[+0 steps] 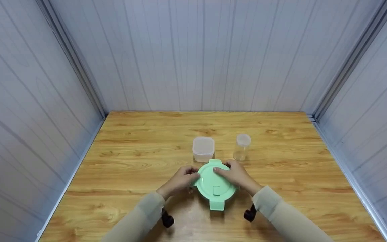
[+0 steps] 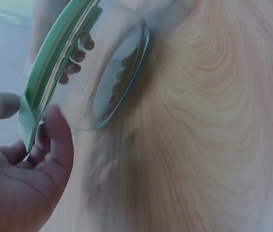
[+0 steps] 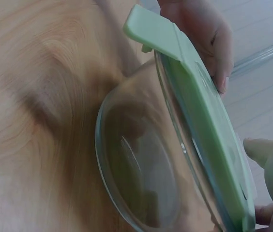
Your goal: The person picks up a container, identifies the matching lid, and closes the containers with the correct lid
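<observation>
A round glass food container with a light green snap lid is between both hands. Its front flap sticks outward from the lid. On the left side, my left hand pinches the lid's edge at a side flap, thumb above and fingers below, as the left wrist view shows. My right hand holds the far right side, its thumb over the lid top. Several of its fingertips show through the clear glass in the left wrist view. No contents are visible through the glass.
Just beyond the container stands a small square translucent box with a lid. A clear cylindrical jar with a whitish cap is to its right. The wood-grain table is bounded by pale panels at the back and both sides.
</observation>
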Demonstrator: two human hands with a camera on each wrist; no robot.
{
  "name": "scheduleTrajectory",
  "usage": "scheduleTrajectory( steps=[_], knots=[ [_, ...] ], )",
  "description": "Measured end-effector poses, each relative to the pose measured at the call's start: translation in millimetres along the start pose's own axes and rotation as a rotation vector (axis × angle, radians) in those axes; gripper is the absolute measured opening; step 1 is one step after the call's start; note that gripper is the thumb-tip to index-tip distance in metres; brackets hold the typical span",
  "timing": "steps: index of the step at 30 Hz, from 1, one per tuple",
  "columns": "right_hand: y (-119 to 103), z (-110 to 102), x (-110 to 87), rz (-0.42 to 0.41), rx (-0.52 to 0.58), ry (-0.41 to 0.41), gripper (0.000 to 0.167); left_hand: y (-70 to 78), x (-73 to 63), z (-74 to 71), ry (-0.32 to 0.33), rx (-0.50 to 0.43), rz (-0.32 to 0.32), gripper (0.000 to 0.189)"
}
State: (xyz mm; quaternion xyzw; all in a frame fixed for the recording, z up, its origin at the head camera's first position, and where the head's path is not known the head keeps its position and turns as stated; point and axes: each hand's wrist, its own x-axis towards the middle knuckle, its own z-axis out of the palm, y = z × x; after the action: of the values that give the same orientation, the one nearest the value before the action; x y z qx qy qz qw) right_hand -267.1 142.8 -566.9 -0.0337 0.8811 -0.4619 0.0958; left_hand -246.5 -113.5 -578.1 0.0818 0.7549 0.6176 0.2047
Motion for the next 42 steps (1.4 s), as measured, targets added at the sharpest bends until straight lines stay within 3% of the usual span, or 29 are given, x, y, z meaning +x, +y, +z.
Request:
scheduleTrajectory(
  steps=[8, 15, 24, 30, 33, 42],
  knots=[
    [7, 4, 3.0, 0.008, 0.059, 0.001, 0.032, -3.2, 0.0, -4.3, -0.056, -0.081, -0.060, 0.035],
    [9, 5, 3.7, 0.003, 0.116, 0.018, 0.030, -5.2, 2.3, -2.8, -0.096, -0.166, -0.059, 0.034],
    [13, 7, 6.8, -0.034, 0.175, 0.023, 0.029, -6.7, 5.2, -0.5, -0.071, -0.140, -0.057, 0.031],
    [12, 7, 7.2, -0.011, 0.203, 0.019, 0.031, -5.2, 1.1, 2.4, -0.014, -0.112, -0.091, 0.032],
    [12, 7, 7.2, -0.003, 0.206, 0.022, 0.031, -3.2, -4.5, 5.3, 0.036, -0.078, -0.079, 0.032],
    [19, 10, 7.2, -0.030, 0.241, 0.063, 0.027, 1.6, -21.0, 6.8, 0.229, 0.215, -0.012, 0.049]
  ],
)
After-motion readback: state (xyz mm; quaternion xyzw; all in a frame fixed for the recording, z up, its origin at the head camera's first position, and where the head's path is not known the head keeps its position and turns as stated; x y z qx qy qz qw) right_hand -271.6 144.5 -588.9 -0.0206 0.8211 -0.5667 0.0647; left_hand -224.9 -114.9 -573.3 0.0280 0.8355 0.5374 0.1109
